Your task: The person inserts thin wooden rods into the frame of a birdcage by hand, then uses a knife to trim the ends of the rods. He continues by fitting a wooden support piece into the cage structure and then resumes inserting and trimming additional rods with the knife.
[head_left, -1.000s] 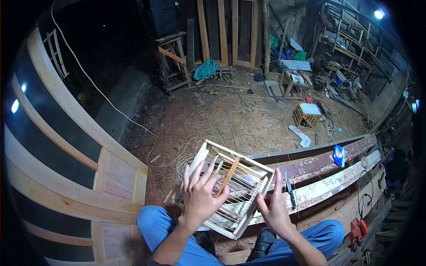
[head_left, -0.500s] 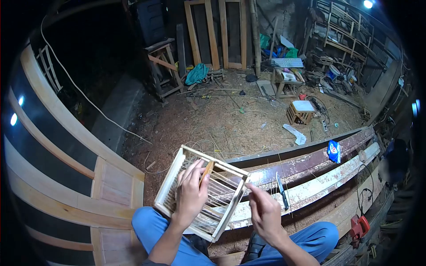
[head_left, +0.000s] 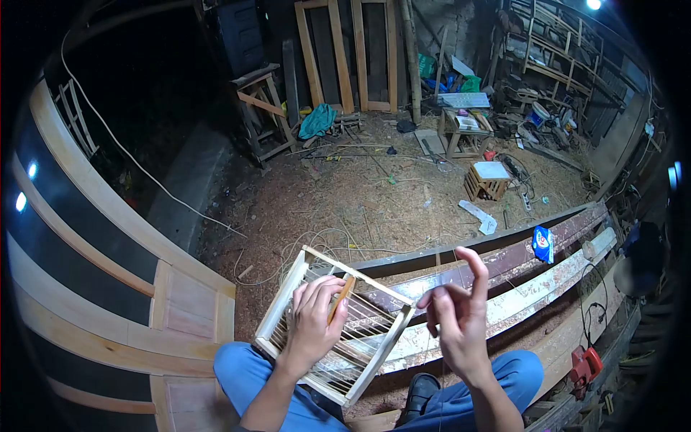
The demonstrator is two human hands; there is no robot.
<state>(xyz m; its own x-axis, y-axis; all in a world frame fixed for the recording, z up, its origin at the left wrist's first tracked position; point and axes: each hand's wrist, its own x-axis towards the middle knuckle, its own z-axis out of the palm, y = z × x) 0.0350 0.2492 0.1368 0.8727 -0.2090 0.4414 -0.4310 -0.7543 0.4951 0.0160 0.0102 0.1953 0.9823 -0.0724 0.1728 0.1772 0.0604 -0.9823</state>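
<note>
Fingers (head_left: 320, 289) of our left hand (head_left: 311, 327) lie close together and curl over a thin wooden stick (head_left: 341, 297), pinching it against the thumb while the palm rests on the fine bars of a wooden frame (head_left: 282, 295). Our right hand (head_left: 457, 320) hangs raised just beside the frame's right corner, not touching it. Its index finger points straight up, and the other fingertips (head_left: 432, 299) bend in toward the thumb. We cannot tell whether they pinch anything.

We see the wooden frame tilted in front of us. Its near edge sits over our left knee in blue trousers (head_left: 241, 371), and its far corner leans on a long white-stained plank (head_left: 536, 282). Beside that plank runs a dark reddish beam (head_left: 515, 250), with a blue packet (head_left: 541, 243) lying on it well to the right of our hands. A dark shoe (head_left: 421, 389) shows between our knees.

Near the right edge, a red power tool (head_left: 579, 367) sits low. To our left stands a pale wooden door panel (head_left: 188, 302). Beyond the beams, sawdust covers the floor (head_left: 360, 194), where a small wooden crate (head_left: 488, 181) stands and a green cloth (head_left: 317, 119) lies near upright frames at the back.
</note>
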